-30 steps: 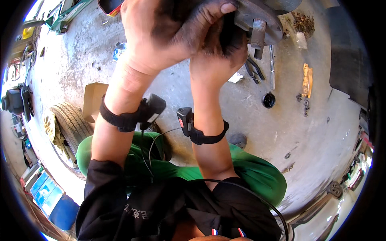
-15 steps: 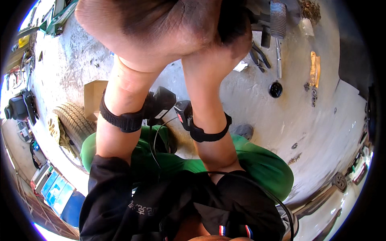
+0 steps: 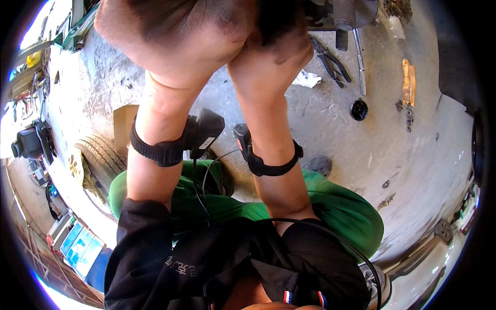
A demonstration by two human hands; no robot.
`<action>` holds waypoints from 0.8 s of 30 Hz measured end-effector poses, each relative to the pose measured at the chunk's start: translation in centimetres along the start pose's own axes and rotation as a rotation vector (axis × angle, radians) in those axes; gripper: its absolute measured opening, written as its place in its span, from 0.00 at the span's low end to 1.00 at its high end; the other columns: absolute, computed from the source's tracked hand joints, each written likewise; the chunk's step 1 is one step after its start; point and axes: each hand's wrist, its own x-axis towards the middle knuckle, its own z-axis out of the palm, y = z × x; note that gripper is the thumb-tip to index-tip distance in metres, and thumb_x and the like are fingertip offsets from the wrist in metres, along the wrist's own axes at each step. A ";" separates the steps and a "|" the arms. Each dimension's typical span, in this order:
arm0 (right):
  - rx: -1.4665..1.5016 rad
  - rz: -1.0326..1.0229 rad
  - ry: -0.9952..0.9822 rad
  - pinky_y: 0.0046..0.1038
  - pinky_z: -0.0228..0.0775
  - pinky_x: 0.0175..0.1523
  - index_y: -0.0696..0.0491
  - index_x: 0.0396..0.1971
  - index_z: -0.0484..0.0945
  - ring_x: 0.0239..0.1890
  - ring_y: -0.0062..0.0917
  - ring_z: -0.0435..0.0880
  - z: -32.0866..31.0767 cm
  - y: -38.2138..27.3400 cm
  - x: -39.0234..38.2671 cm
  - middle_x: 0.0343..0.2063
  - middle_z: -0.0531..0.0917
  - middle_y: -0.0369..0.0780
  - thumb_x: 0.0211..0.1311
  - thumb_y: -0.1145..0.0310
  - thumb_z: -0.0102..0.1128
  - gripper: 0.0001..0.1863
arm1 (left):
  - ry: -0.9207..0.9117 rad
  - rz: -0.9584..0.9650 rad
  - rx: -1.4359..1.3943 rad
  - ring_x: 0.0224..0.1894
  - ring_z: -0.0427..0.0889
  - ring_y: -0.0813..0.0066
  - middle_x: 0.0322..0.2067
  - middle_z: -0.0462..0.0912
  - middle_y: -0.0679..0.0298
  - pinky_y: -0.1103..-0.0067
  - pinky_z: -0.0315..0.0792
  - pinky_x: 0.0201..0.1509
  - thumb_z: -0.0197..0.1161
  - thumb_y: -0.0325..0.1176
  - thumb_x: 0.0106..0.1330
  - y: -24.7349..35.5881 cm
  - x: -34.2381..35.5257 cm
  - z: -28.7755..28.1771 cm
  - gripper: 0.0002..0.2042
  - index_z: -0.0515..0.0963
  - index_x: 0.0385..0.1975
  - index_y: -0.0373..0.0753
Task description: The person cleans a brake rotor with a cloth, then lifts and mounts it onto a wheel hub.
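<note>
Left hand [image 3: 175, 36] and right hand [image 3: 276, 62] are up at the top edge, wrists nearly crossing, left overlapping right. Right looks curled, but fingers of both are cropped or in shadow, so can't tell whether either grip is clenched on something or loose. Metal part [image 3: 315, 14] is just beyond the right hand, cut off by the frame; contact unclear. Its threaded stud [image 3: 343, 18] sticks out toward the wearer, no nut visible on the length that shows. Progress: I'd call it mid-job, hands right at the part; nothing reads as finished, and what's left can't be judged with the working end out of frame. On the floor [image 3: 382, 155] nearby: pliers [image 3: 332, 63], handles toward the wearer, and a long metal bar [image 3: 360, 64], both apart from the hands. Containers: round black cup [image 3: 358, 110] past the bar's near end, open side up, inside too dark to read. Orange packet [image 3: 408, 82] lies flat, contents unknown, small metal bits [image 3: 409, 119] by its near end. Open cardboard box [image 3: 124, 121] beside the tyre [image 3: 101, 155], contents not visible.
</note>
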 end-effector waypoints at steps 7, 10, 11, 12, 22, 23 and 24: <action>0.236 0.204 -0.070 0.35 0.74 0.32 0.58 0.41 0.78 0.27 0.40 0.83 -0.9 -1.7 0.8 0.27 0.83 0.46 0.62 0.73 0.58 0.09 | 0.002 -0.208 0.060 0.22 0.76 0.80 0.23 0.82 0.63 0.86 0.68 0.25 0.68 0.31 0.60 1.4 0.0 -0.4 0.11 0.79 0.33 0.28; 0.266 0.191 -0.028 0.35 0.74 0.34 0.59 0.42 0.78 0.27 0.40 0.83 -0.6 -1.0 0.7 0.27 0.83 0.46 0.64 0.72 0.55 0.09 | 0.017 -0.138 0.127 0.22 0.76 0.81 0.23 0.82 0.63 0.87 0.68 0.26 0.68 0.31 0.60 0.9 -0.1 -0.1 0.11 0.79 0.33 0.28; 0.198 0.108 -0.015 0.35 0.74 0.34 0.59 0.42 0.78 0.27 0.40 0.83 -0.6 -0.9 0.8 0.27 0.83 0.46 0.65 0.72 0.55 0.09 | 0.030 -0.132 0.137 0.22 0.76 0.81 0.23 0.82 0.63 0.87 0.68 0.26 0.68 0.30 0.60 0.8 -0.2 -0.1 0.10 0.79 0.33 0.28; 0.130 0.026 0.005 0.35 0.74 0.35 0.59 0.42 0.78 0.27 0.40 0.83 -0.6 -0.9 0.9 0.27 0.83 0.46 0.65 0.72 0.54 0.09 | 0.042 -0.123 0.147 0.23 0.76 0.81 0.23 0.82 0.63 0.87 0.68 0.27 0.68 0.29 0.60 0.7 -0.1 -0.2 0.10 0.79 0.33 0.28; 0.227 0.119 -0.132 0.39 0.69 0.32 0.58 0.33 0.77 0.26 0.44 0.80 -0.7 -1.6 1.3 0.25 0.80 0.48 0.67 0.71 0.52 0.07 | -0.034 -0.246 0.141 0.23 0.77 0.78 0.23 0.83 0.61 0.85 0.70 0.28 0.68 0.29 0.59 1.8 0.5 -0.8 0.09 0.79 0.33 0.29; 0.186 0.090 -0.110 0.40 0.69 0.31 0.57 0.32 0.76 0.26 0.44 0.79 -0.7 -1.3 1.1 0.24 0.80 0.48 0.67 0.71 0.52 0.07 | -0.001 -0.293 0.101 0.23 0.78 0.78 0.23 0.83 0.61 0.85 0.70 0.28 0.68 0.29 0.59 1.7 0.2 -0.7 0.10 0.79 0.33 0.29; 0.147 0.060 -0.086 0.40 0.68 0.30 0.57 0.31 0.76 0.25 0.44 0.79 -0.7 -1.0 1.0 0.23 0.79 0.48 0.66 0.71 0.52 0.07 | 0.034 -0.335 0.060 0.23 0.78 0.78 0.23 0.83 0.61 0.85 0.71 0.28 0.68 0.29 0.59 1.6 0.0 -0.6 0.10 0.79 0.34 0.29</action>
